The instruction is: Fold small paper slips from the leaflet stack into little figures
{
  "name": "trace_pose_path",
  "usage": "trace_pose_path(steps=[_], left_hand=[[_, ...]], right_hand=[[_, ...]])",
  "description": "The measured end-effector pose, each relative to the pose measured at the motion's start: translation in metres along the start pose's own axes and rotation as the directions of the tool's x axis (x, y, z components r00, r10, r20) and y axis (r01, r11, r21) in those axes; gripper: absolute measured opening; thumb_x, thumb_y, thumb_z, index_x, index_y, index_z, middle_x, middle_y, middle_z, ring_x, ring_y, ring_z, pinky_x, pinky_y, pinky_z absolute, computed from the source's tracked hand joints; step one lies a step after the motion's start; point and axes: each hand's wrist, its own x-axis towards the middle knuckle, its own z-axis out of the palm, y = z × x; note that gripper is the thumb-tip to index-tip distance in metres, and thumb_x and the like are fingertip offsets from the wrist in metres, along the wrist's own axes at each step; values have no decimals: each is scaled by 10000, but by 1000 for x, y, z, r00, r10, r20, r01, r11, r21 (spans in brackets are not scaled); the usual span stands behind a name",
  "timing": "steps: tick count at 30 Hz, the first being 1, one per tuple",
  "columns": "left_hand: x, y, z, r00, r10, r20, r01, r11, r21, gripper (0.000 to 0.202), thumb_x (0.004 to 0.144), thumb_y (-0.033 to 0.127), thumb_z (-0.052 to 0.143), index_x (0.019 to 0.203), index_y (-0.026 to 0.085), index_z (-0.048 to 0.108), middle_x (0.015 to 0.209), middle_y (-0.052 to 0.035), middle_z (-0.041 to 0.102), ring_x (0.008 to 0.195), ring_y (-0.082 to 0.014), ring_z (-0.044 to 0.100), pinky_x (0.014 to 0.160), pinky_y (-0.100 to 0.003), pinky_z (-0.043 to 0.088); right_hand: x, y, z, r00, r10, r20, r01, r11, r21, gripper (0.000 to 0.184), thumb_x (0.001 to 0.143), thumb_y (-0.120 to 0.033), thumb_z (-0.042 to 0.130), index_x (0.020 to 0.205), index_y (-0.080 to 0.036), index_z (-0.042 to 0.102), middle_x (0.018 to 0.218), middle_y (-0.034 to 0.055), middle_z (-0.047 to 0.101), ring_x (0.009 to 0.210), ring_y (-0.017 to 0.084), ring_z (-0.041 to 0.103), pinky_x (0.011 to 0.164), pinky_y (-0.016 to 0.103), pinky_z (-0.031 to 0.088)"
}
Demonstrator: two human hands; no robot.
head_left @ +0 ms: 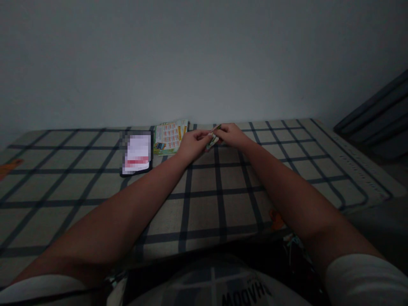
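Observation:
Near the far edge of the table, my left hand (195, 142) and my right hand (231, 134) come together with fingers closed. Between their fingertips is a small piece of folded paper (211, 142), printed in green and white. Most of it is covered by the fingers, so its full shape is hidden. Just left of my left hand lie several printed leaflets (170, 138) in a loose stack, green, white and yellow with orange-red blocks. Farther left a phone or small tablet (137, 154) lies with its screen lit; its picture is blurred.
A cream tablecloth with dark checks (204, 212) covers the table, whose far side meets a plain grey wall (204, 59). Orange printed patches show at the left edge and near my right forearm. Dark slanted panels (376, 110) stand at the right.

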Motion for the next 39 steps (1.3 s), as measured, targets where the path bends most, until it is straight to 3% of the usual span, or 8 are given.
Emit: trace_pose_path(steps=[3, 6, 8, 13, 18, 33, 36, 39], left_hand=[[1, -2, 2, 999, -35, -41, 36, 999, 11, 175, 814, 246, 733, 948, 134, 744, 747, -34, 739, 609, -124, 660, 570, -218, 532], [2, 2, 4, 990, -103, -100, 97, 993, -60, 100, 811, 199, 725, 871, 151, 662, 683, -2, 701, 569, -114, 654, 581, -226, 558], [2, 5, 6, 983, -133, -127, 120, 987, -106, 122, 809, 171, 724, 845, 164, 607, 668, 15, 684, 561, -109, 659, 591, -229, 579], [3, 5, 6, 977, -169, -130, 156, 983, -101, 160, 816, 149, 716, 856, 176, 564, 641, 34, 659, 540, -104, 657, 590, -227, 600], [2, 5, 6, 984, -158, -78, 156, 987, -30, 174, 856, 149, 695, 1002, 174, 603, 633, 32, 668, 548, -111, 668, 571, -214, 590], [7, 5, 7, 962, -256, -96, 255, 967, -19, 366, 843, 108, 729, 1203, 142, 671, 689, -15, 703, 600, -154, 710, 617, -277, 615], [8, 3, 6, 967, -238, -92, 240, 971, 3, 332, 836, 121, 728, 1166, 142, 692, 680, -21, 707, 602, -158, 712, 623, -278, 618], [9, -1, 5, 968, -233, -90, 233, 972, -5, 290, 834, 147, 727, 1122, 137, 697, 690, -32, 716, 607, -168, 718, 629, -289, 621]], right_hand=[[-2, -5, 2, 999, -44, -1, 44, 997, 63, 132, 923, -199, 624, 912, -132, 737, 841, 44, 741, 679, 122, 640, 664, 239, 537], [-2, -6, 5, 999, -25, -22, 27, 991, 129, 278, 928, -249, 623, 1156, -126, 723, 873, 54, 742, 667, 127, 636, 665, 260, 545], [-2, -5, 6, 999, -35, -29, 37, 997, 66, 340, 916, -246, 610, 1211, -111, 711, 851, 56, 729, 659, 127, 616, 654, 258, 517], [-5, -4, 5, 977, -211, 25, 209, 935, -285, 218, 829, -202, 589, 922, -94, 753, 732, 26, 641, 683, 135, 539, 626, 256, 361], [-6, -13, 5, 981, -186, 48, 186, 867, -463, 185, 817, -222, 572, 783, -104, 710, 671, 7, 567, 645, 127, 468, 632, 281, 287], [-10, -28, 5, 994, -89, 60, 107, 797, -594, 177, 826, -178, 601, 708, -130, 723, 637, 18, 588, 609, 127, 434, 610, 299, 244], [-9, -26, 5, 995, -92, 49, 103, 804, -586, 175, 830, -181, 625, 704, -118, 730, 628, 18, 581, 613, 125, 437, 604, 299, 240], [-7, -18, 4, 997, -76, 17, 75, 866, -495, 174, 839, -202, 629, 794, -102, 764, 667, 26, 612, 643, 133, 490, 603, 288, 276]])
